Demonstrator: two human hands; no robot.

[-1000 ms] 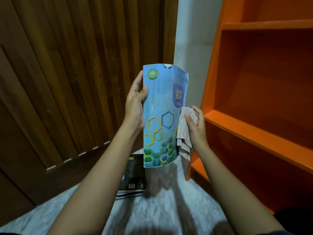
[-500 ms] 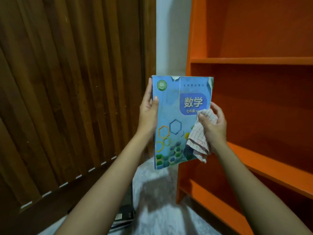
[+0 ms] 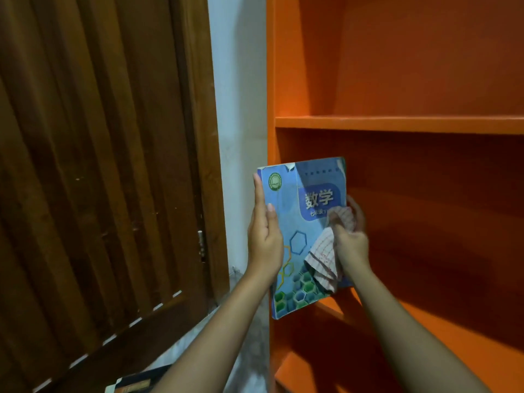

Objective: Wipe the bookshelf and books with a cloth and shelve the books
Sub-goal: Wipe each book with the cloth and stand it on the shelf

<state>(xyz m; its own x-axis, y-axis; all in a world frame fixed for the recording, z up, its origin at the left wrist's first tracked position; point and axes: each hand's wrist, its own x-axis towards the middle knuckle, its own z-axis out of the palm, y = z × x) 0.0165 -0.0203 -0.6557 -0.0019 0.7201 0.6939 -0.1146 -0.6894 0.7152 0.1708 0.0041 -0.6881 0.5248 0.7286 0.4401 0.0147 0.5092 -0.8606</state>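
I hold a blue textbook [image 3: 300, 222] with hexagon patterns upright in front of the orange bookshelf [image 3: 397, 124], at the left end of its middle compartment. My left hand [image 3: 263, 236] grips the book's left edge, thumb on the cover. My right hand [image 3: 350, 236] grips the book's right edge together with a checked cloth [image 3: 323, 259], which hangs down over the cover's lower right. The book's lower corner is just above the shelf board [image 3: 453, 330].
A dark wooden slatted door [image 3: 99, 165] fills the left. A pale wall strip [image 3: 238, 109] lies between door and bookshelf. More books [image 3: 133, 384] lie on the marble floor at the bottom edge. The visible shelf compartments hold nothing.
Both hands have carried the book up and rightward toward the middle shelf compartment. The view has swung from the floor up to the shelves.
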